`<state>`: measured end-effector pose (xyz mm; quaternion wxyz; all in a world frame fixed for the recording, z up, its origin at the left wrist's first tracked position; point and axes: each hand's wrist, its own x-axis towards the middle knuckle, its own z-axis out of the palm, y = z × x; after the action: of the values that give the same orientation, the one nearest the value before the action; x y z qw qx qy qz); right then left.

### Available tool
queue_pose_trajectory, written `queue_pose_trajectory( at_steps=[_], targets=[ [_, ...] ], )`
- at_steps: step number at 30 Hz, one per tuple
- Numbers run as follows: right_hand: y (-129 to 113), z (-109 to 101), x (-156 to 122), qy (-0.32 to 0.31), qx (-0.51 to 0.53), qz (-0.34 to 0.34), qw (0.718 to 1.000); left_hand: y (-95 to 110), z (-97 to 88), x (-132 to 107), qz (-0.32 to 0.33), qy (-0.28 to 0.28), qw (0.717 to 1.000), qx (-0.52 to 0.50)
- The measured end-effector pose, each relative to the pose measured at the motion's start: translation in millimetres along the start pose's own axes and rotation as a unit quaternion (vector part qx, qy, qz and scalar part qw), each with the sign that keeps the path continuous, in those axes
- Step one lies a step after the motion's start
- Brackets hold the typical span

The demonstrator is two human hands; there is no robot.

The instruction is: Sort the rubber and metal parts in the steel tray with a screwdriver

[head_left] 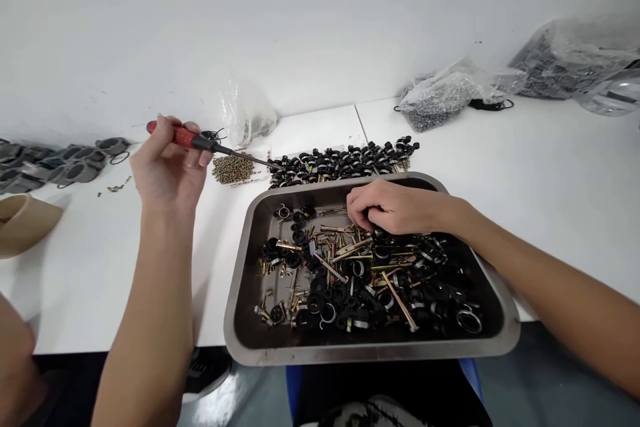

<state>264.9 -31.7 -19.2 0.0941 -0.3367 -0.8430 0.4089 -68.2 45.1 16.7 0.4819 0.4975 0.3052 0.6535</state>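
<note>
My left hand (173,157) is closed around the red handle of a screwdriver (185,137), raised above the table, its dark shaft slanting right and down. The tip reaches over a row of black assembled parts (340,163) behind the tray. My right hand (395,205) is over the back of a metal tray (373,352), fingers curled down among the parts. What its fingertips touch or hold is hidden. Loose brass-coloured pins, screws, black rings and metal springs (327,313) fill the tray.
Small brass pieces (233,168) lie in a shallow clear container behind my left hand. Grey ring-shaped parts (83,163) and a tan tape roll (27,223) are at left. Plastic bags of grey parts (435,103) stand along the wall. The tray overhangs the table's front edge.
</note>
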Motion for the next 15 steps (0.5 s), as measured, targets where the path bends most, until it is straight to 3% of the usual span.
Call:
queue_pose_trajectory(
  at_steps=[3,9,15],
  targets=[
    [-1.2,1.0,0.1,0.001,0.001,0.004,1.0,-4.9,20.2,-9.9,-0.024,-0.018,0.999,-0.033],
    [-3.2,-1.0,-1.1,-0.048,-0.009,-0.003,0.999,-12.4,46.3,-26.1,-0.028,-0.149,0.988,0.001],
    [-0.8,-4.4,-1.6,-0.063,-0.018,-0.026,0.998,-21.2,66.1,-41.8,-0.093,-0.152,0.984,0.029]
  ],
)
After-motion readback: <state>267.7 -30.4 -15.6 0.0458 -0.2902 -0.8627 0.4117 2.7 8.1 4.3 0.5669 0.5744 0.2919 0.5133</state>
